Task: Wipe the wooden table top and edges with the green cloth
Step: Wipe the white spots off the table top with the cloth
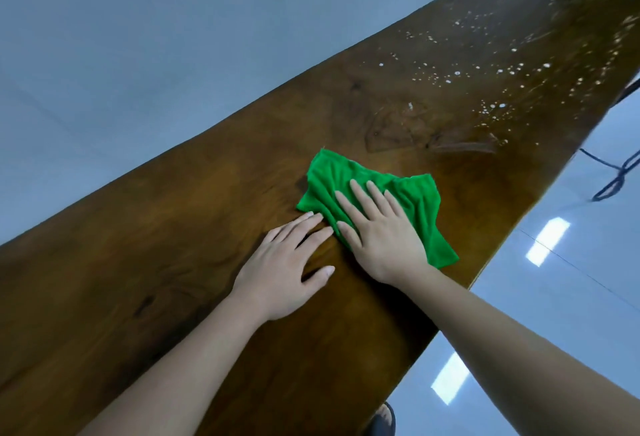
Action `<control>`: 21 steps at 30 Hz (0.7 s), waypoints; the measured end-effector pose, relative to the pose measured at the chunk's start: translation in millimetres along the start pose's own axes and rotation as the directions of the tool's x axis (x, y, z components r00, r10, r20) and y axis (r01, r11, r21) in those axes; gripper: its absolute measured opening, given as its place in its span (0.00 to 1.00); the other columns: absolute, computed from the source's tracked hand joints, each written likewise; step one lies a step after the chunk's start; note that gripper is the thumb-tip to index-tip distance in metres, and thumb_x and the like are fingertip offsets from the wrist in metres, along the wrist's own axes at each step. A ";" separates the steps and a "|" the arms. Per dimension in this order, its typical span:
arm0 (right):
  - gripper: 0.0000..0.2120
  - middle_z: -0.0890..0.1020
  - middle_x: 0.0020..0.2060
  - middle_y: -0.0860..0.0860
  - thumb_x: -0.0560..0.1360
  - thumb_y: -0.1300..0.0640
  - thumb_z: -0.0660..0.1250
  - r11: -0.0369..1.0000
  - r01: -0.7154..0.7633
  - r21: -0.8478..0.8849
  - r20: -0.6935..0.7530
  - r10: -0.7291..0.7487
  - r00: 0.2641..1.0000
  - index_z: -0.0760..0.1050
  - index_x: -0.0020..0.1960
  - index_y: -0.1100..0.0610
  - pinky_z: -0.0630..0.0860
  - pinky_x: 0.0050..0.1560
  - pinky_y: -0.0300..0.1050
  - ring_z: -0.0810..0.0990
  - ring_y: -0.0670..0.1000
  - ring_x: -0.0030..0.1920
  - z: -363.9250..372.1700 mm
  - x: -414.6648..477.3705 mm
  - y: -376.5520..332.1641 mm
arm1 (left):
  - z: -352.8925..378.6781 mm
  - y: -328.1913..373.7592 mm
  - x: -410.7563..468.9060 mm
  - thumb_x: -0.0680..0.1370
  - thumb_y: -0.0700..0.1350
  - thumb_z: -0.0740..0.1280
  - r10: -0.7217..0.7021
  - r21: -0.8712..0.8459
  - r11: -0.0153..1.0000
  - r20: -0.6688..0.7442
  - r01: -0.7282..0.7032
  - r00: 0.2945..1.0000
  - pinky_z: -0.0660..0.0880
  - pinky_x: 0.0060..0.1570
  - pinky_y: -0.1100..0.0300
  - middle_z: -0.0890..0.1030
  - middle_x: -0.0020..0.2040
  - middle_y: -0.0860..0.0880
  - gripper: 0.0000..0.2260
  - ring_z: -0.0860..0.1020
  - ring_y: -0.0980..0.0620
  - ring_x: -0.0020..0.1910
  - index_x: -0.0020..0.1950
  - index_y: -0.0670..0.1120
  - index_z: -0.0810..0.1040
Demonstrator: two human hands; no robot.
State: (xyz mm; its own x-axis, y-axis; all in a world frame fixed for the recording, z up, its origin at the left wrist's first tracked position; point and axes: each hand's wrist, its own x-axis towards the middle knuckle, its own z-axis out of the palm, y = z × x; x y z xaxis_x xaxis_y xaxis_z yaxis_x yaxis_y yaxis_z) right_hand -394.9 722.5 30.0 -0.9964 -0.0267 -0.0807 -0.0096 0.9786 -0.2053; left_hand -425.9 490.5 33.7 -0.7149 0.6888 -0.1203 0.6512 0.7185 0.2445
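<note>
One wide-angle camera on the head looks forward and down from close above the wooden table. The view is tilted, so the table runs diagonally toward the upper right, with floor beside its right edge.

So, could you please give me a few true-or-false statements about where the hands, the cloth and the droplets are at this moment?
1. The right hand lies flat on the green cloth. True.
2. The left hand grips the cloth in a fist. False: it rests flat on the wooden table beside the cloth, fingers straight.
3. White droplets speckle the far part of the table, beyond the cloth. True.
4. A blue cable lies on the table top. False: it lies on the floor to the right of the table.
</note>
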 end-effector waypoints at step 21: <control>0.31 0.45 0.89 0.42 0.87 0.30 0.39 0.990 -0.131 0.056 -0.078 0.135 0.988 0.46 0.88 0.36 0.44 0.87 0.55 0.39 0.48 0.88 -41.8 8.6 203.5 | 8.3 101.9 169.6 0.87 0.70 0.50 0.136 0.022 0.991 0.009 -0.136 0.991 0.52 0.88 0.48 0.56 0.90 0.57 0.31 0.51 0.56 0.89 0.89 0.64 0.55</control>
State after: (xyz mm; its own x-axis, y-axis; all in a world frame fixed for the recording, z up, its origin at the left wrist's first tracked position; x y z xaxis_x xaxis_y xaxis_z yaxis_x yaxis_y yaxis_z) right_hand -408.9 929.9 28.3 -0.9921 0.1217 -0.0311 0.1256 0.9607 -0.2474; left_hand -478.7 681.4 30.3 -0.6175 0.7808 -0.0951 0.7476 0.6202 0.2377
